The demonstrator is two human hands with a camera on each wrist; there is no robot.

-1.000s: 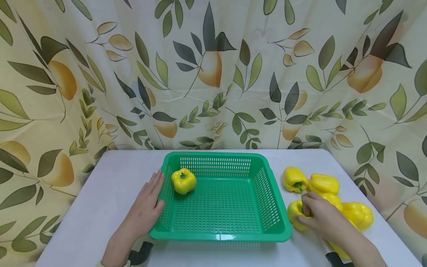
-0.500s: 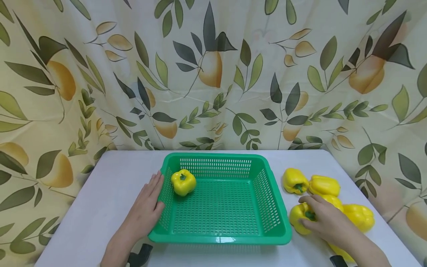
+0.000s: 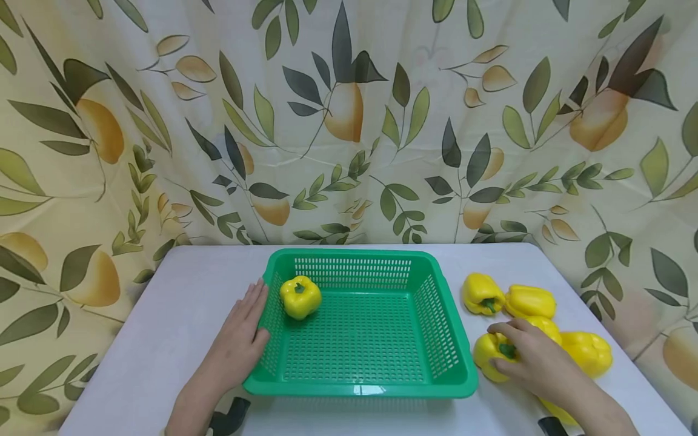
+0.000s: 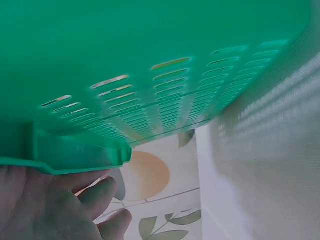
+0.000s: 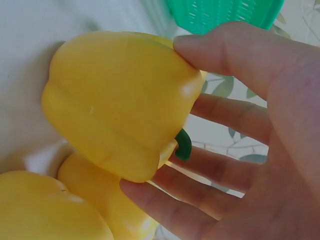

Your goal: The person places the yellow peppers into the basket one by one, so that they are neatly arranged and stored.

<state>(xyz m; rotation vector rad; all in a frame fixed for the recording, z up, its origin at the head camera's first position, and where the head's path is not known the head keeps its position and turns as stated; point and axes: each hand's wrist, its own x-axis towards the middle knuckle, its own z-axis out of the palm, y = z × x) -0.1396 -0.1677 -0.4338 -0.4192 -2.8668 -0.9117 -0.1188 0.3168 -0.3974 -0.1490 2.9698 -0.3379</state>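
Note:
A green plastic basket (image 3: 360,389) stands in the middle of the table, with one yellow bell pepper (image 3: 300,297) inside near its left wall. My left hand (image 3: 237,336) lies with straight fingers along the basket's left rim; in the left wrist view, fingers (image 4: 100,196) show just under that rim. Right of the basket, my right hand (image 3: 531,354) holds another yellow bell pepper (image 3: 489,357) around its stem end. The right wrist view has the thumb (image 5: 210,52) on one side of this pepper (image 5: 120,100) and the other fingers across from it, the green stem between.
Several more yellow bell peppers lie around the right hand, among them one behind it (image 3: 482,293), one lying sideways (image 3: 531,301) and one to its right (image 3: 586,354). The forearm partly covers another (image 3: 558,412). A patterned curtain (image 3: 349,121) hangs behind the white table (image 3: 142,363).
The right hand's fingers have spread from a tighter curl to around the near pepper, which has shifted slightly to the right. My left hand stays at the basket's rim.

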